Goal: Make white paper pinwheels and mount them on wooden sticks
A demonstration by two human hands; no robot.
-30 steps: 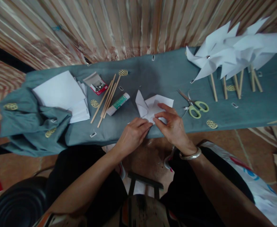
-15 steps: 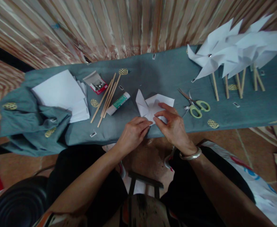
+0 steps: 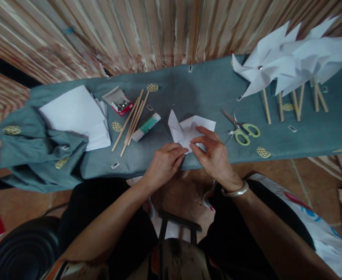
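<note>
Partly folded white paper [image 3: 189, 132] lies at the near edge of the cloth-covered table, one pointed flap standing up at its left. My left hand [image 3: 165, 160] pinches the paper's near edge between thumb and fingers. On the right side, my right hand [image 3: 211, 153], with a bangle at the wrist, holds another part of the same sheet with thumb and index finger close together. The fingers hide the sheet's near corner. Just right of that hand lie green-handled scissors [image 3: 248, 134]. A glue stick [image 3: 146, 126] rests left of the paper.
Several wooden sticks [image 3: 133, 123] lie beside an open red box of metal pins [image 3: 122, 106]. A stack of white paper [image 3: 74, 112] sits at the left on the grey-green cloth [image 3: 171, 89]. Finished paper pinwheels [image 3: 271, 64] on sticks lie at the far right. A striped curtain [image 3: 165, 31] hangs behind.
</note>
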